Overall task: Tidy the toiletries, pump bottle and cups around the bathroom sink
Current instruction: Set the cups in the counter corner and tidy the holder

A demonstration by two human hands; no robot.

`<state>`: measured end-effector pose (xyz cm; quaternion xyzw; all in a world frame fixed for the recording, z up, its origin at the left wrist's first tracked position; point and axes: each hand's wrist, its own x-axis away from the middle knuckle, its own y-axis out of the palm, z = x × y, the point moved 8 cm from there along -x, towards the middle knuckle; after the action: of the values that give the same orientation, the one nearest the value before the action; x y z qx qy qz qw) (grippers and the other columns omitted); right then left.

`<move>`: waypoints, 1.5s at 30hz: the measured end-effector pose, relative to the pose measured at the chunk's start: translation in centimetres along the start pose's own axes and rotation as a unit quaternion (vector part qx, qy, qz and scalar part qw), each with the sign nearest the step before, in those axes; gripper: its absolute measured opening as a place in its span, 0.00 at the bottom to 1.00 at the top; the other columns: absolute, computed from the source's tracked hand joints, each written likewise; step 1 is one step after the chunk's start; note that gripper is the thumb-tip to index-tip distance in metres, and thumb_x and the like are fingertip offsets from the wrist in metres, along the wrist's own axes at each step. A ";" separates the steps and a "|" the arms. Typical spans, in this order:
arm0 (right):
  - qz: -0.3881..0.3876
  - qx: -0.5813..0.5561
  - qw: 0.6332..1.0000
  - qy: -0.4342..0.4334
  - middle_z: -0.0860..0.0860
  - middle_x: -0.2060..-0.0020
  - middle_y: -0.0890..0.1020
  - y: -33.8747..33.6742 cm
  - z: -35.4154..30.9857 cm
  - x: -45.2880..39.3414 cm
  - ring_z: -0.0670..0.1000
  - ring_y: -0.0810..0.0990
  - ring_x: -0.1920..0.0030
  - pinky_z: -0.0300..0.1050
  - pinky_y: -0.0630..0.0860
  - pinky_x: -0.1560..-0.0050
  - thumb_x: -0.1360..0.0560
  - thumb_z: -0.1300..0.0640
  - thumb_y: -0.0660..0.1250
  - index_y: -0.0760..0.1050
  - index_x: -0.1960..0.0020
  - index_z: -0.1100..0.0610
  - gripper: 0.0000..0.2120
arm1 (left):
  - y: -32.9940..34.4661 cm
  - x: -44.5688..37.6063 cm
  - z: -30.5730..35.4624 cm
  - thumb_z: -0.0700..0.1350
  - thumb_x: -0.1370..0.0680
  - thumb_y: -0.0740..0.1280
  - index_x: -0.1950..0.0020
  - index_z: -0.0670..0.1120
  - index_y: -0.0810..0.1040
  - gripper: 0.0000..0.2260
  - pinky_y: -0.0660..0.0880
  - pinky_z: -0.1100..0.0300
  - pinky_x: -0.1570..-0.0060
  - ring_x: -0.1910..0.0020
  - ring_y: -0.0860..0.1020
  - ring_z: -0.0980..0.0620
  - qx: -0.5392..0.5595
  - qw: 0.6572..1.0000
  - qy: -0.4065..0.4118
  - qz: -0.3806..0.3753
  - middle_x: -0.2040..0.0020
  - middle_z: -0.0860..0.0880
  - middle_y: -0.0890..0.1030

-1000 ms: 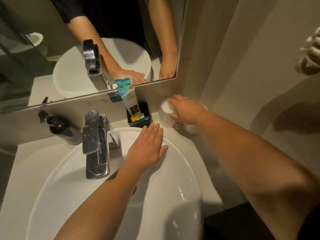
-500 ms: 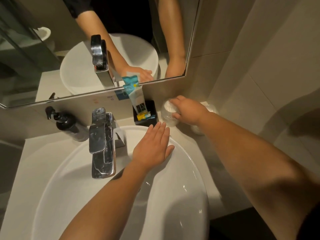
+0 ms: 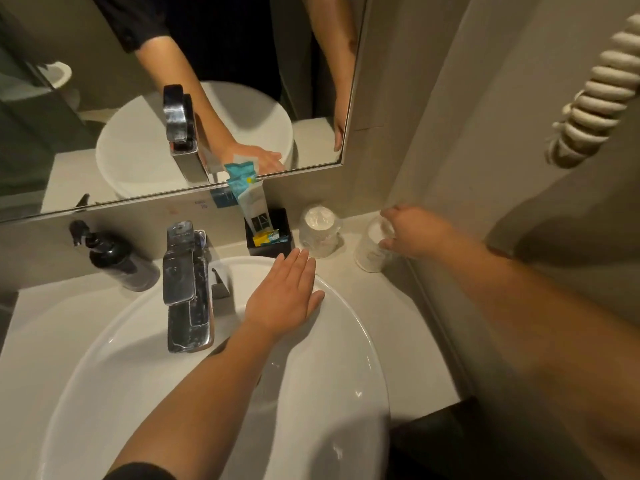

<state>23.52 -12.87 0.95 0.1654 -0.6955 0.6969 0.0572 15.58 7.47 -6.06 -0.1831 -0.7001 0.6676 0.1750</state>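
Observation:
My right hand (image 3: 414,232) grips a white cup (image 3: 370,252) at the back right of the counter, by the wall. A second cup (image 3: 318,232), clear and upside down, stands free just left of it. A black holder (image 3: 272,237) behind the sink carries a white and teal tube (image 3: 247,195) and small yellow packets. The dark pump bottle (image 3: 114,258) stands at the back left. My left hand (image 3: 285,296) lies flat and empty on the far rim of the white sink (image 3: 353,341).
A chrome faucet (image 3: 187,285) rises over the basin's back edge. The mirror (image 3: 173,98) runs along the wall behind. A coiled white cord (image 3: 595,102) hangs on the right wall. The beige counter (image 3: 408,341) ends at a dark edge front right.
My right hand has let go of the clear upturned cup and moved right onto the white cup by the wall. My left hand stays on the sink rim.

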 end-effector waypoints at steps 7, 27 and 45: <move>0.001 0.002 0.998 0.056 0.59 0.42 0.75 2.5 0.0 -1.1 0.62 0.78 0.44 0.51 0.74 0.48 0.26 0.43 0.66 0.69 0.36 0.58 0.25 | 0.5 -0.1 -0.1 0.58 0.19 0.45 0.26 0.38 0.64 0.31 0.53 0.46 0.26 0.25 0.62 0.41 0.002 1.000 -0.002 -0.002 0.26 0.39 0.66; 0.042 -0.008 0.997 -0.068 0.61 0.45 0.76 1.2 -1.2 -6.0 0.63 0.78 0.46 0.48 0.73 0.53 0.27 0.59 0.67 0.69 0.39 0.60 0.18 | 0.1 -0.1 0.1 0.57 0.20 0.51 0.32 0.37 0.73 0.28 0.60 0.45 0.29 0.31 0.70 0.39 -0.010 0.999 -0.001 0.036 0.33 0.38 0.74; 0.039 -0.002 0.998 -0.056 0.62 0.35 0.72 1.0 -0.7 -5.8 0.63 0.76 0.41 0.49 0.74 0.47 0.26 0.57 0.67 0.68 0.35 0.58 0.21 | 0.0 -0.1 0.0 0.58 0.19 0.46 0.31 0.38 0.72 0.30 0.62 0.43 0.30 0.31 0.70 0.40 -0.011 1.000 -0.005 0.025 0.32 0.39 0.73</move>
<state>28.52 -11.30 -1.79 0.1773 -0.7045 0.6871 -0.0087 15.66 7.45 -6.10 -0.1993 -0.7034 0.6650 0.1526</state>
